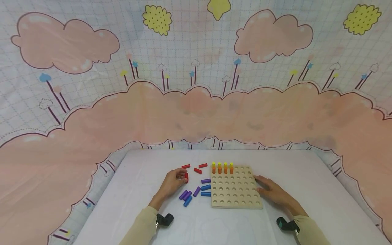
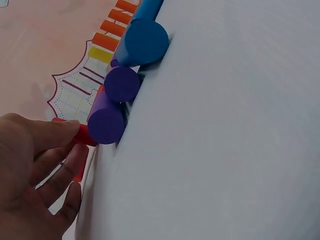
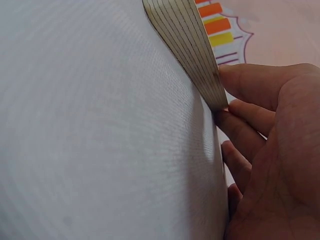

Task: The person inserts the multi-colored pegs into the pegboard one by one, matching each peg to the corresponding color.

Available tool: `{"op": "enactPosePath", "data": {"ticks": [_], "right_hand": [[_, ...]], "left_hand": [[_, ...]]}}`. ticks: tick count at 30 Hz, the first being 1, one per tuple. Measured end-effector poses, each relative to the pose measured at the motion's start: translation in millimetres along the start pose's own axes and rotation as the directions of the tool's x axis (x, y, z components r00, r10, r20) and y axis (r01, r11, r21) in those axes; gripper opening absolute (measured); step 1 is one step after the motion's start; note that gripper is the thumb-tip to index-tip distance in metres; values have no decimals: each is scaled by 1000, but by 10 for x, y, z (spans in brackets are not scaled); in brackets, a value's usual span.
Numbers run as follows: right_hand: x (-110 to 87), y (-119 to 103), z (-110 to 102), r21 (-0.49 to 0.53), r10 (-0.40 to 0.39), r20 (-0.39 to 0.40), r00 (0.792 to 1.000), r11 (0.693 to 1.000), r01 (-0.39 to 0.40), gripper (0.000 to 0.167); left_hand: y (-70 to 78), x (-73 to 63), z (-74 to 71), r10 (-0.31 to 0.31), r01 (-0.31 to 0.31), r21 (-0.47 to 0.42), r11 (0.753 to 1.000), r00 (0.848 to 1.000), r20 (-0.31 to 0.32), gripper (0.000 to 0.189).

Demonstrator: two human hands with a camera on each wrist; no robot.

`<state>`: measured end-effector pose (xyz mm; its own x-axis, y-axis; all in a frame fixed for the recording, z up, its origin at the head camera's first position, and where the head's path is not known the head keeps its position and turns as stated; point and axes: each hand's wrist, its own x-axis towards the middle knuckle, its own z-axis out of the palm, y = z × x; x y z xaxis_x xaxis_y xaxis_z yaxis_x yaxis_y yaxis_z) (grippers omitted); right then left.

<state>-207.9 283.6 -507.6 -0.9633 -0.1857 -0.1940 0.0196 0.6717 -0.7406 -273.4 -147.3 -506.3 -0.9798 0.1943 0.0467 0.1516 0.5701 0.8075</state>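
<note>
My left hand (image 1: pixel 174 180) pinches a red peg (image 1: pixel 186 177) between thumb and fingers, over the table left of the pegboard. In the left wrist view the red peg (image 2: pixel 86 136) shows under the thumb, partly hidden behind a purple peg (image 2: pixel 106 122). The wooden pegboard (image 1: pixel 237 206) has rows of round holes. Several orange pegs topped with yellow (image 1: pixel 219 167) stand upright along its back row. My right hand (image 1: pixel 272 191) rests beside the board's right side, relaxed fingers touching the edge. In the right wrist view the thumb and fingertips (image 3: pixel 231 75) meet the board's layered edge (image 3: pixel 192 47).
Three red pegs, one of them nearest the board (image 1: pixel 203 165), lie behind my left hand. Several purple pegs (image 1: pixel 196 191) and three blue pegs (image 1: pixel 188 201) lie between that hand and the board. A patterned cloth (image 1: pixel 196 115) hangs behind the white table (image 1: pixel 284 160).
</note>
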Motion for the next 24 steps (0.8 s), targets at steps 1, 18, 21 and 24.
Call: {"op": "enactPosePath", "data": {"ticks": [1,18,21,24], "right_hand": [[-1,-1,0,0,2,0,1000,1000,-2,63],[-26,-34,-3,10,4,3,1000,1000,-5,63],[-30,-49,-8,2,-6,6,1000,1000,6,62],[-25,-55,-13,7,-1,3,1000,1000,1,62]], "left_hand": [[7,-1,-3,3,-3,7,1000,1000,-4,28],[381,-65,29,129,-133,-36,990,988,-86,21],[479,-82,60,127,-131,-41,991,989,-77,20],[570,-85,96,130,-133,-55,990,990,-61,21]]}}
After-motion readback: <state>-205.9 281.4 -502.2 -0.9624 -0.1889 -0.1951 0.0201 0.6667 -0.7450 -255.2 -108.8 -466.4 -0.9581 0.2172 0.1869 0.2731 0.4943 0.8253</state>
